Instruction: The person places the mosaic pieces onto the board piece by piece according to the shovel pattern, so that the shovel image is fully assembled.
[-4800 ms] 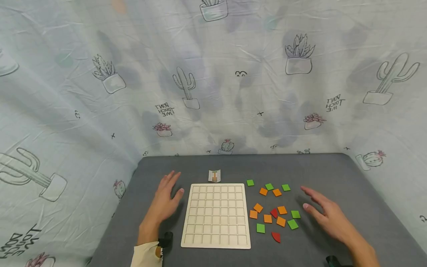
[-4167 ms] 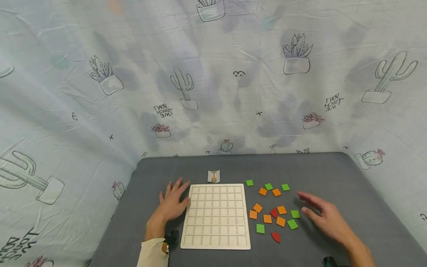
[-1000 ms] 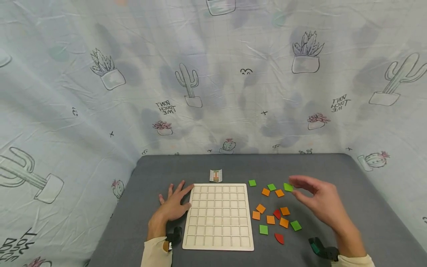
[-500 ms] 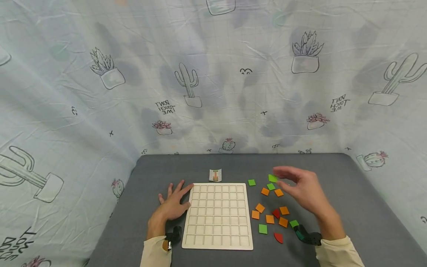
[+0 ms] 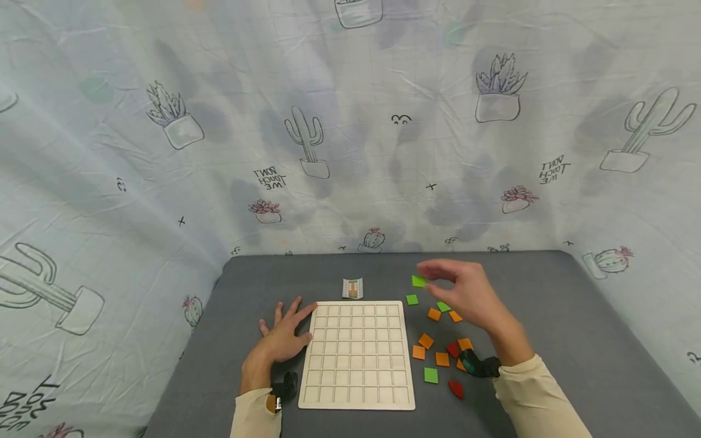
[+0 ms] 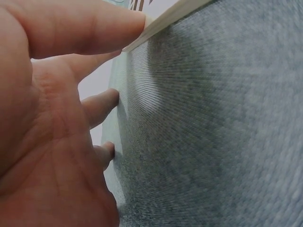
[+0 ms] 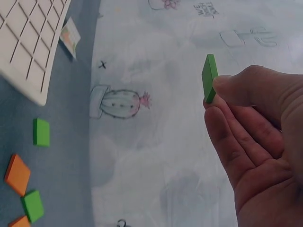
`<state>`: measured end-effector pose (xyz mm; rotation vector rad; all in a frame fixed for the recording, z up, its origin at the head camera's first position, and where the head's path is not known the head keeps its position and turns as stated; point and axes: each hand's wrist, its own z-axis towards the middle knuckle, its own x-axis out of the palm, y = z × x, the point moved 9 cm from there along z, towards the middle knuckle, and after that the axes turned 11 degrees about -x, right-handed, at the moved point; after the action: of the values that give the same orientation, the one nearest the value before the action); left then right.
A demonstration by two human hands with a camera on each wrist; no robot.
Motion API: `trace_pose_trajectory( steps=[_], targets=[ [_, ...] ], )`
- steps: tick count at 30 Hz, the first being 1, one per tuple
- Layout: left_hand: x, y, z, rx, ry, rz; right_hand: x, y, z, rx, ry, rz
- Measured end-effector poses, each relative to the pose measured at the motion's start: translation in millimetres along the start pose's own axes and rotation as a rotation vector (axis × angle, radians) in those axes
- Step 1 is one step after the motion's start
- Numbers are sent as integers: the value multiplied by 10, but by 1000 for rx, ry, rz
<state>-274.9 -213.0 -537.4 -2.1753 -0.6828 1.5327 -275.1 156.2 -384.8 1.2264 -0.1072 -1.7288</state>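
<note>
My right hand (image 5: pixel 465 293) pinches a green square tile (image 7: pixel 209 78) between thumb and fingertips, held up off the table beyond the board's far right corner. The pale wooden grid board (image 5: pixel 356 356) lies flat, its cells bare. Along the board's left edge, my left hand (image 5: pixel 285 334) rests with fingers spread, thumb and index fingertip right at the rim. In the left wrist view, the thumb (image 6: pixel 94 28) touches the board's edge (image 6: pixel 165 23), and the other fingertips reach down to the cloth.
Several orange tiles (image 5: pixel 442 359) and green tiles (image 5: pixel 431 375) lie scattered right of the board. Among them are two red quarter-round tiles (image 5: pixel 456 389). A small printed card (image 5: pixel 353 288) sits behind the board. A cactus-print curtain (image 5: pixel 350 152) surrounds the grey table (image 5: pixel 246 274).
My right hand has picked up the green tile from the far right of the scattered pieces and carried it left. Earlier, the left hand moved in against the board and has stayed there.
</note>
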Motion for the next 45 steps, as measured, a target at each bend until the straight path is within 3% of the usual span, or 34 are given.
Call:
trace_pose_trajectory(
  steps=[9, 21, 33, 45],
  targets=[
    [2, 21, -1, -12, -5, -2, 192, 113, 262, -34, 0, 90],
    [1, 17, 14, -8, -11, -1, 611, 214, 501, -26, 16, 233],
    [-3, 10, 4, -7, -24, 0, 1027, 207, 581, -25, 95, 232],
    [8, 24, 21, -6, -20, 7, 1449, 51, 546, 8, 153, 262]
  ],
)
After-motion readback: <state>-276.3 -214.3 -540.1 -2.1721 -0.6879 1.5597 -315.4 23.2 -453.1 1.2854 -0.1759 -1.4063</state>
